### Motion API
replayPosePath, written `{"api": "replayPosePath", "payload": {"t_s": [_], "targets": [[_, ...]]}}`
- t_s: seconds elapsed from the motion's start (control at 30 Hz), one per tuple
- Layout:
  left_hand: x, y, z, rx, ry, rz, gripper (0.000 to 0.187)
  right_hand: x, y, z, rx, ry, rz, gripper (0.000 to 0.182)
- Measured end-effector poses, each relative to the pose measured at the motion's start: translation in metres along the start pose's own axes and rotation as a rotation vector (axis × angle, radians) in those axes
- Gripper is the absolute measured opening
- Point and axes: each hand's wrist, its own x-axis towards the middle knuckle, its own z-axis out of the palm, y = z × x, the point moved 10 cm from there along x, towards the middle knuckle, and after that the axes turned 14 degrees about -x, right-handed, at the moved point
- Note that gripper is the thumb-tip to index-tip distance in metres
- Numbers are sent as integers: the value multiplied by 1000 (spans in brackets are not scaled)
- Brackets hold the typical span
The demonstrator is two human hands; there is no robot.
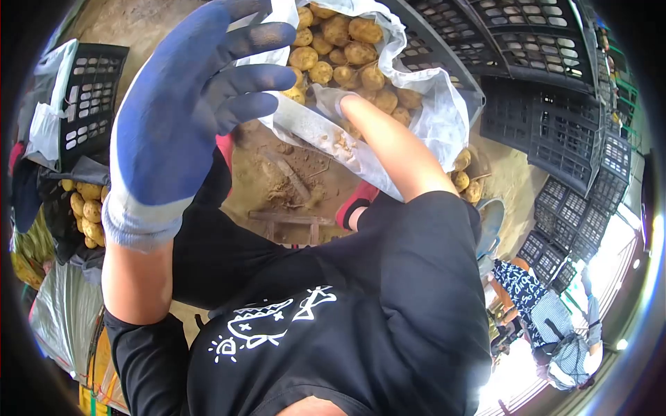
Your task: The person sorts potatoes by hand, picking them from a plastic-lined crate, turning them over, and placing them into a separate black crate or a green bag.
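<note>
My left hand (173,125), in a blue-coated glove with a pale cuff, is raised close to the camera at the upper left. Its fingers are apart and point right, with nothing held. Potatoes (361,52) lie in a black crate (458,69) lined with thin white sheeting (444,114). My right hand (329,99) is down among the potatoes, inside the liner's near edge. Its glove shows only in part and its fingers are hidden, so any grip cannot be made out. Loose soil clings to the sheeting beside that forearm.
Black crates (548,132) are stacked at the right. Several loose potatoes (462,182) lie beside the lined crate, and more (89,211) are in a dark-lined container at the left. A low wooden stool (291,218) stands between my legs. Another person (531,298) is at the lower right.
</note>
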Motion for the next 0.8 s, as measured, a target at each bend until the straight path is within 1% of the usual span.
{"api": "replayPosePath", "payload": {"t_s": [0.03,0.07,0.17,0.2,0.27,0.3,0.33,0.4,0.43,0.47,0.5,0.53,0.57,0.67,0.73,0.8], "targets": [[-1,1,-1,96,30,8,66,-10,-14,-9,-186,84,-133,48],[-1,1,0,100,30,4,66,-13,-16,-8,-182,83,-136,48],[-2,-8,-4,51,68,-65,69,-33,-38,-24,-328,318,-220,50],[-2,-12,-3,11,47,-100,70,-34,-42,-23,-322,312,-222,50],[-3,-16,-1,-24,24,-131,70,-35,-58,-39,-51,413,-333,53],[-4,-15,0,-13,20,-108,70,-25,-62,-40,53,391,-345,59],[-5,-13,1,0,17,-85,69,-28,-68,-43,62,392,-348,59],[-5,-12,5,30,42,-92,69,-30,-57,-43,38,309,-84,59],[-4,-11,4,50,68,-91,68,-14,-53,-44,133,404,-55,71],[-5,-12,3,55,66,-92,68,14,-54,-42,139,406,-57,71],[-6,-12,1,36,67,-76,68,45,-60,-34,163,311,-119,80],[-6,-12,1,15,66,-60,67,60,-65,-27,186,216,-178,89],[-6,-11,2,15,62,-61,67,4,-85,-42,371,-1,-263,94],[-4,-12,3,-7,89,-86,66,27,-73,-44,417,40,-253,91],[-5,-12,-1,2,134,-85,64,41,-77,-39,461,73,-246,87],[-5,-12,-3,-4,126,-94,64,54,-82,-29,504,99,-235,84]]}}
